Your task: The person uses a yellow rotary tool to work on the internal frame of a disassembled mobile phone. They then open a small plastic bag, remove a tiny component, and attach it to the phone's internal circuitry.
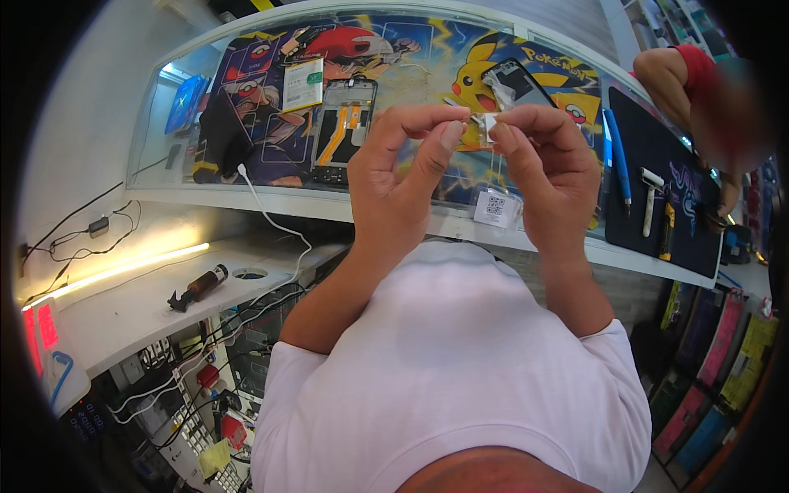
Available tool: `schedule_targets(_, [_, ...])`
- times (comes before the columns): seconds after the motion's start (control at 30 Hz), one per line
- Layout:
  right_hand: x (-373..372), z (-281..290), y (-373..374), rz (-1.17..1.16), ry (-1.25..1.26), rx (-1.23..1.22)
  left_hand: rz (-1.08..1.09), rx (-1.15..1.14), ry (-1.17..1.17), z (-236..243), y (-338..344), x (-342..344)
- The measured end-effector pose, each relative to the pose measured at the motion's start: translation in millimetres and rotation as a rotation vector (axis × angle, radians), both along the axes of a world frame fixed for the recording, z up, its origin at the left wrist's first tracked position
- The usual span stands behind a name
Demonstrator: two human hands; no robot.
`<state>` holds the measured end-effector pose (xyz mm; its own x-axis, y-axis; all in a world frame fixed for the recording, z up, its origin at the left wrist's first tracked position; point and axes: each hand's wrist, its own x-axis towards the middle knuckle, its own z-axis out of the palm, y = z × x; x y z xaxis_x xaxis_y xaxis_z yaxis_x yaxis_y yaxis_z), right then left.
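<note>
Both hands are raised over the patterned mat (444, 70), fingertips close together. My left hand (394, 168) is closed in a pinch between thumb and forefinger; whatever is in it is too small to make out. A small white piece (491, 125) sits at the pinched thumb and forefinger of my right hand (546, 168). Left of my left hand lies an opened phone frame (339, 135) with orange flex cables. Behind it is a white and yellow phone battery (303, 85). Beneath my right wrist, a clear plastic bag (496, 209) with a printed code label rests at the counter edge.
A dark phone (518, 84) lies beyond my right hand. A white cable (275, 215) runs from a black device (226, 140) at left. On the right, a black mat (670, 181) holds a roller (649, 197) and yellow-black knife (667, 230), near another person's arm (664, 86).
</note>
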<state>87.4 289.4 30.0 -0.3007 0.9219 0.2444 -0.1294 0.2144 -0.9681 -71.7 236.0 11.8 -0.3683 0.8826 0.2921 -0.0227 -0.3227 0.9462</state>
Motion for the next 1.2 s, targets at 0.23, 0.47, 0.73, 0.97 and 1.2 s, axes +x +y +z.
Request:
schedule_targets(0.23, [9, -20, 8, 0.128, -0.868, 0.286, 0.023, 0.011, 0.018, -12, -6, -38])
schedule_targets(0.47, [-14, -12, 12, 0.124, -0.705, 0.204, 0.257, 0.22, 0.721, -15, -13, -105])
schedule_targets(0.73, [-44, -13, 26, 0.16, -0.657, 0.095, 0.335, 0.195, 0.697, -20, -26, -146])
schedule_targets(0.97, [-80, -14, 19, 0.468, -0.147, -0.447, 0.286, 0.35, 0.836, -23, -14, -147])
schedule_targets(1.2, [-99, -5, 17, 0.616, -0.018, -0.568, 0.342, 0.534, 1.065, -17, -3, -158])
